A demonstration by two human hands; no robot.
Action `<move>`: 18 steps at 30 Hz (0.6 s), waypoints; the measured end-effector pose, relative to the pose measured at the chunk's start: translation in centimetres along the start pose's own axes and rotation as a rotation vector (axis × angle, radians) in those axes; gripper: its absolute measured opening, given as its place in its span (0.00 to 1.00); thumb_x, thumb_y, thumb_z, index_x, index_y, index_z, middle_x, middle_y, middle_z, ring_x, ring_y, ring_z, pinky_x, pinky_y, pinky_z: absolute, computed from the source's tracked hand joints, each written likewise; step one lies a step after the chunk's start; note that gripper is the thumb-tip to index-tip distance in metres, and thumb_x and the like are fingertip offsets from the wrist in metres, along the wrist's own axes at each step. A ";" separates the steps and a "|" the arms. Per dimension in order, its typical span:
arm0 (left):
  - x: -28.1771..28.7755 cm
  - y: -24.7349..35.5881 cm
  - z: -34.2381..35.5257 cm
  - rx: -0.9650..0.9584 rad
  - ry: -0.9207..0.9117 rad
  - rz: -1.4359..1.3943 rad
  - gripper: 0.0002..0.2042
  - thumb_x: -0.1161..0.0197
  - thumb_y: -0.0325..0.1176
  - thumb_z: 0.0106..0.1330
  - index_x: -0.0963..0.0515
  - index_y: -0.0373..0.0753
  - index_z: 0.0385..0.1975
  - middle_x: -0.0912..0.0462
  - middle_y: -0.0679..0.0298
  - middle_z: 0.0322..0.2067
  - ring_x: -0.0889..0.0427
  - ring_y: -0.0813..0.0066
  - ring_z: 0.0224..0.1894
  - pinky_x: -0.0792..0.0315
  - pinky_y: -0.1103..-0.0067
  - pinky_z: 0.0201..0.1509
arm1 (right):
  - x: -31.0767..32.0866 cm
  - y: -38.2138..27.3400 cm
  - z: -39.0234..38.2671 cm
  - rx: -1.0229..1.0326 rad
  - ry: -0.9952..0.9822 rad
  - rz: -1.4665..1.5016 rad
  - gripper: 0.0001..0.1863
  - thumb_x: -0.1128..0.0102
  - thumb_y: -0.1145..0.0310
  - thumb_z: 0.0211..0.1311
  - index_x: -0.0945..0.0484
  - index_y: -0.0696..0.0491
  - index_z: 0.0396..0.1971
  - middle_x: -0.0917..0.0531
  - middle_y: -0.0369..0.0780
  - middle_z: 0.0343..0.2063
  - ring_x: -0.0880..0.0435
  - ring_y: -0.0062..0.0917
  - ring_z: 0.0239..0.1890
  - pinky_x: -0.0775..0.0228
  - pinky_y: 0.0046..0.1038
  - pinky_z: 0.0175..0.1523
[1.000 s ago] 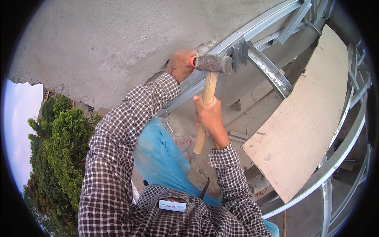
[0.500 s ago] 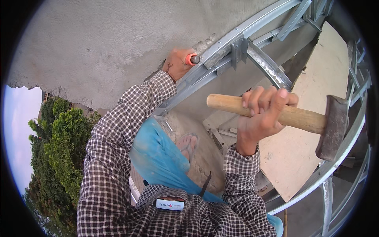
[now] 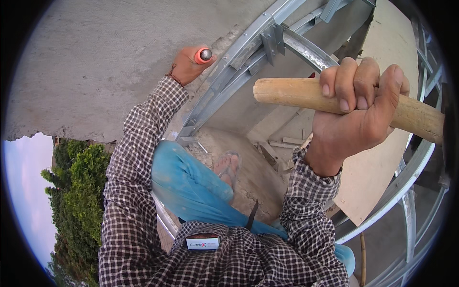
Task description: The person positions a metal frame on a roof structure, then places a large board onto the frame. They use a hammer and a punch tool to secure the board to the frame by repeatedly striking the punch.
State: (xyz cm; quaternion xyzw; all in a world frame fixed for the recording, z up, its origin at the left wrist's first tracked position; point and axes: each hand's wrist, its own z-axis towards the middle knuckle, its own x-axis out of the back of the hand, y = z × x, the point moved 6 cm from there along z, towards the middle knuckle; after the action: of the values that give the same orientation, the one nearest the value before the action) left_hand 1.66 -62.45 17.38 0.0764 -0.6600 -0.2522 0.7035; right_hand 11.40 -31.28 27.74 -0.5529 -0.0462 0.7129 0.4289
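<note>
My left hand (image 3: 187, 66) is closed round a chisel (image 3: 204, 55) with an orange grip guard. Its round metal striking end points up toward me, and its tip is hidden below the hand against the rough grey wall edge. On the right, my right hand (image 3: 356, 115) grips the wooden handle of a hammer (image 3: 282, 91), raised close to the camera. The handle's butt points left. Of the hammer's head almost nothing shows, lost in the dark rim at the right.
Grey plastered concrete (image 3: 91, 62) fills the upper left. A curved galvanized metal frame (image 3: 210, 100) runs beside the chisel. A pale board (image 3: 382, 158) lies beneath my right arm. My sandalled foot (image 3: 227, 167) stands on a dusty ledge; green trees (image 3: 81, 205) are at the left.
My right hand has lifted the hammer up and right, closer to the camera, and its head has gone into the dark rim. My left hand with the chisel appears farther left and higher.
</note>
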 end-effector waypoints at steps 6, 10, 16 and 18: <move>-0.3 -1.9 -1.8 -0.121 0.083 -0.120 0.10 0.30 0.38 0.62 0.20 0.38 0.32 0.17 0.59 0.26 0.18 0.68 0.28 0.27 0.72 0.34 | 1.1 16.1 -14.0 -0.736 -0.464 -0.625 0.11 0.37 0.70 0.63 0.29 0.57 0.26 0.29 0.34 0.20 0.29 0.17 0.26 0.35 0.29 0.32; -5.1 -2.1 -4.5 -0.136 -0.144 0.182 0.09 0.31 0.36 0.60 0.21 0.39 0.32 0.16 0.56 0.28 0.17 0.56 0.32 0.25 0.67 0.38 | 3.1 15.3 -13.7 -0.737 -0.319 -0.619 0.11 0.38 0.67 0.65 0.25 0.61 0.33 0.23 0.37 0.20 0.24 0.24 0.21 0.32 0.31 0.29; -7.2 0.2 -6.0 -0.245 -0.291 0.211 0.06 0.33 0.32 0.55 0.24 0.44 0.29 0.20 0.57 0.23 0.19 0.51 0.29 0.27 0.60 0.35 | 4.4 12.2 -11.4 -0.796 -0.062 -0.306 0.15 0.35 0.61 0.68 0.28 0.55 0.30 0.25 0.34 0.18 0.28 0.15 0.16 0.37 0.21 0.20; -5.5 1.4 -4.5 -0.243 -0.156 0.194 0.06 0.33 0.31 0.54 0.24 0.43 0.29 0.20 0.57 0.23 0.19 0.51 0.29 0.27 0.60 0.34 | 4.4 11.8 -10.7 -0.705 -0.080 -0.272 0.17 0.34 0.59 0.68 0.30 0.55 0.30 0.27 0.33 0.17 0.28 0.14 0.16 0.37 0.19 0.20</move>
State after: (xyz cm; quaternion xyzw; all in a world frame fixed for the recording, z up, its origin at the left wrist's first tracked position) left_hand 6.33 -59.75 12.53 -0.0929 -0.6817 -0.2662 0.6752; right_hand 13.58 -40.15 13.99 -0.6270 -0.3783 0.6108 0.3012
